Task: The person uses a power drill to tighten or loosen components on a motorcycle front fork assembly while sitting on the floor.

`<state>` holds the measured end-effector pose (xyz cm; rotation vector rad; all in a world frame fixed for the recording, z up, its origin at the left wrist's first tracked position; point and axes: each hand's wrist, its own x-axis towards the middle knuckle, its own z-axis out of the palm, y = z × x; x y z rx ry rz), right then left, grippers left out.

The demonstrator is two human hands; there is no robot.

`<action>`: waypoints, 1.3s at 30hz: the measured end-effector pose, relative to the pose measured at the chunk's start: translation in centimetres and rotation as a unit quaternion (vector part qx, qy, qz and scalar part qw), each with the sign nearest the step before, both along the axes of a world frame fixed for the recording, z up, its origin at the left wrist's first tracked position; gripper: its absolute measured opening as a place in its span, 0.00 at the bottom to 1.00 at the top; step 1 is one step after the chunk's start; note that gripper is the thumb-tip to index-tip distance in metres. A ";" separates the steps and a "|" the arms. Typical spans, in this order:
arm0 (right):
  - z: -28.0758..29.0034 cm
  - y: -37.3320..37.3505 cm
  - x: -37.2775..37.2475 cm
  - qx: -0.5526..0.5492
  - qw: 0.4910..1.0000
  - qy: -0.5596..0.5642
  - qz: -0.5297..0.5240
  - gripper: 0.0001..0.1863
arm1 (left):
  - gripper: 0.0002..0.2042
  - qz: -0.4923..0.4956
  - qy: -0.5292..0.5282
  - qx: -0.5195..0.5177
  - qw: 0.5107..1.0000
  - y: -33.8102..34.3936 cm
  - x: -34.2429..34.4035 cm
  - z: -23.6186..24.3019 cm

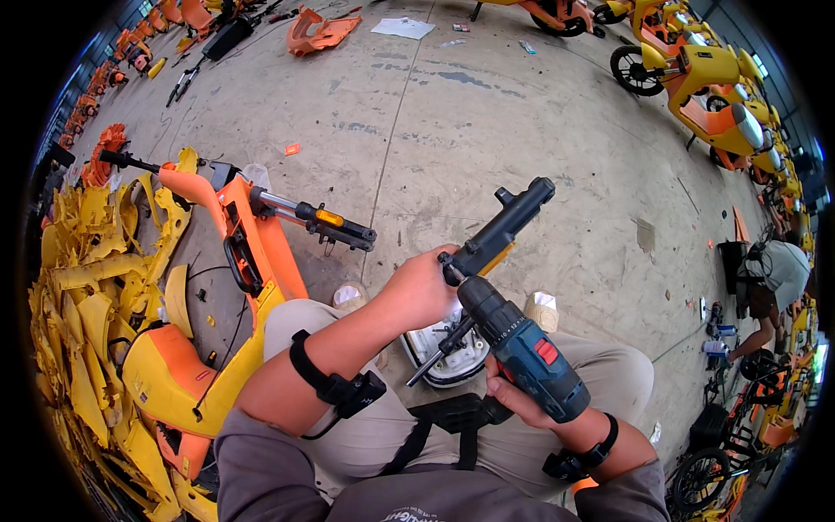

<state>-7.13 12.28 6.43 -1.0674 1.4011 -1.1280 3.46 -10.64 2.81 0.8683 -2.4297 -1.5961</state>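
Observation:
My left hand (413, 291) grips a black elongated part (509, 217) with a yellow strip along one side, angled up to the right. My right hand (513, 396) is wrapped round the grip of a teal and black cordless drill (531, 352), whose bit meets the near end of the black part beside my left fingers. Beneath them a pale base piece (422, 348) with a black rod lies between my legs. At my left, an orange and yellow scooter body (271, 261) rests on its side, a silver fork tube (278, 204) sticking out from it.
Yellow broken panels (96, 339) pile up at far left. An orange panel (320, 33) and white sheet (403, 26) lie ahead on the concrete floor (452, 130). Yellow scooters (713, 122) line the right. A crouching person (774, 278) works at far right among black parts (704, 461).

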 end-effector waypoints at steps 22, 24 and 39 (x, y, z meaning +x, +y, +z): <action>-1.3 0.4 -0.3 -0.037 0.997 0.071 0.013 0.19 | 0.17 0.001 0.001 0.004 1.000 0.2 -0.1 0.2; -1.4 0.6 -0.2 -0.038 0.996 0.079 0.012 0.20 | 0.16 0.003 0.008 0.010 1.000 0.2 -0.1 0.0; -0.5 0.1 -0.4 -0.034 0.998 0.052 0.022 0.19 | 0.18 -0.002 0.000 -0.012 1.000 0.2 0.1 0.4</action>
